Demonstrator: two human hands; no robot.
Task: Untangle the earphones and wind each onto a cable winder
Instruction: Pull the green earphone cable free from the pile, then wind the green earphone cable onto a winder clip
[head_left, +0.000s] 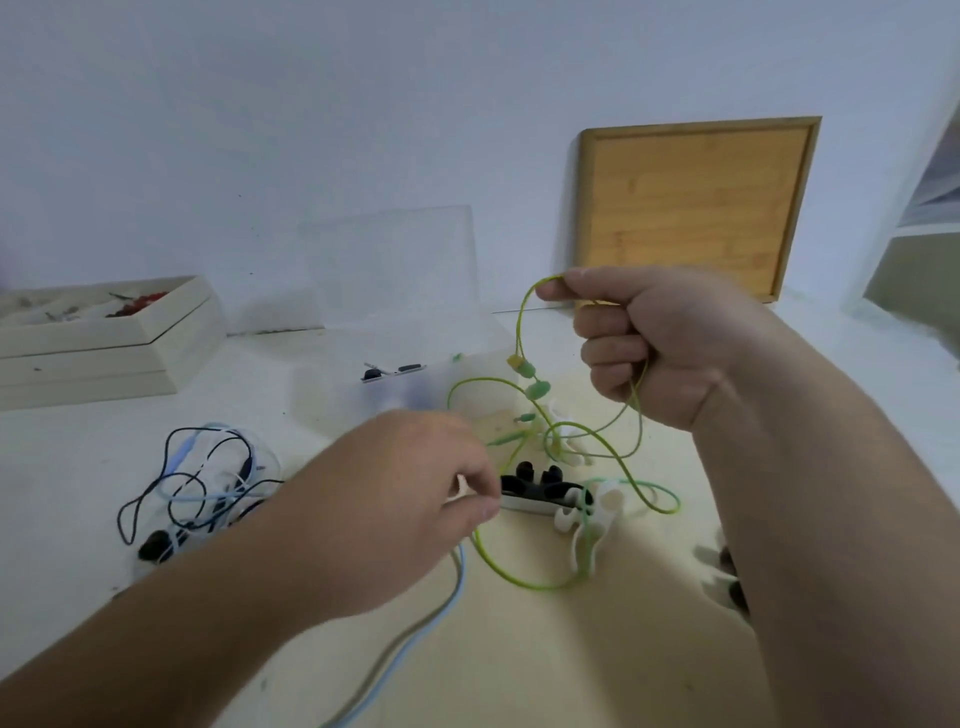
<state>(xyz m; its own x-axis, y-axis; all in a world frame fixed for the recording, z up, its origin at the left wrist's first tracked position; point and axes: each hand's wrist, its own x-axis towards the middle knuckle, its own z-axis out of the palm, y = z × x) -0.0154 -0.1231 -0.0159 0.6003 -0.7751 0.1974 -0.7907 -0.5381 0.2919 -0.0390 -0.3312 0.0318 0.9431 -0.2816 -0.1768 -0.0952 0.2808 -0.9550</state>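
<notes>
My right hand (660, 343) is raised above the table and grips the green earphone cable (524, 569), whose loops hang down with two green earbuds (532, 382) dangling below the fist. My left hand (410, 488) is lower and pinches a cable near a white winder wound with black earphones (540, 488). A light blue cable (415, 639) trails from under the left hand toward me. White cable winders (597, 514) lie among the green loops. A tangle of black and blue earphones (202, 483) sits at the left.
A clear plastic box (395, 291) with its lid up stands at the back centre. A pale wooden box (104, 343) holding small items is at the far left. A wooden tray (696, 202) leans on the wall. Dark objects (727, 577) lie by my right forearm.
</notes>
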